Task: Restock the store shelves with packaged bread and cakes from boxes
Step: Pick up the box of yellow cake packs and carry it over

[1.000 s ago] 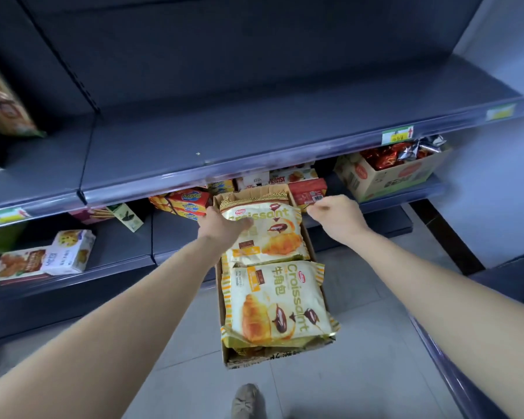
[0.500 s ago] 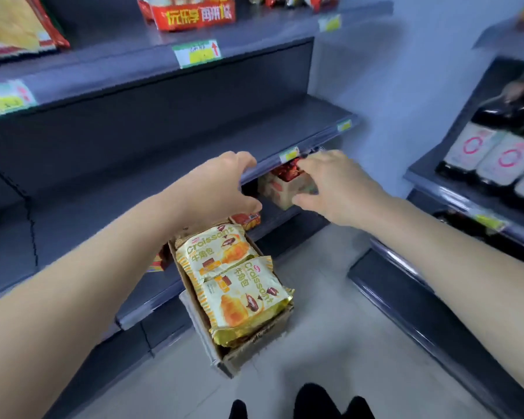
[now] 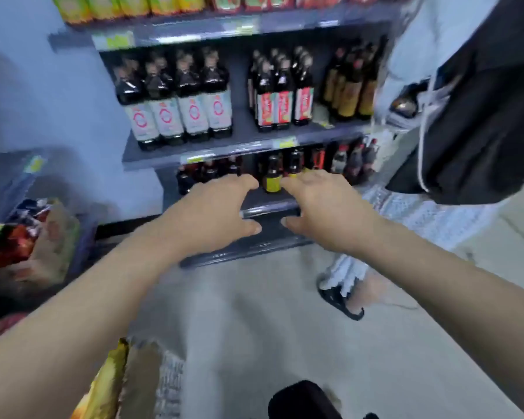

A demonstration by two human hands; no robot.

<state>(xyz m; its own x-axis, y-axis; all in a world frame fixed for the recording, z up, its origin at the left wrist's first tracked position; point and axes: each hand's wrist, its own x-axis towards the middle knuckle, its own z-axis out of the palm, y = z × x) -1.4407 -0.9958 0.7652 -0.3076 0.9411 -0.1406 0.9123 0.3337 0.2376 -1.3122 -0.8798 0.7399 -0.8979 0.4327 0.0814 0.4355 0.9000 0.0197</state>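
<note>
My left hand [image 3: 215, 213] and my right hand [image 3: 321, 210] reach forward side by side, a small gap between them, fingers loosely curved and holding nothing. They hover in front of the lowest rows of a bottle shelf [image 3: 254, 146]. A cardboard box with a yellow croissant pack [image 3: 103, 385] shows only as a blurred corner at the bottom left, below my left forearm. The view is motion-blurred.
Dark sauce bottles [image 3: 176, 98] fill the shelf ahead. A box of red snack packs [image 3: 25, 237] sits on the shelf at the left. Another person in dark clothing [image 3: 481, 116] stands at the right, one sandalled foot [image 3: 342, 297] on the grey floor.
The view has swung right, from the bread shelf to the bottle shelf. Both hands have left the croissant box, which has dropped to the bottom left corner.
</note>
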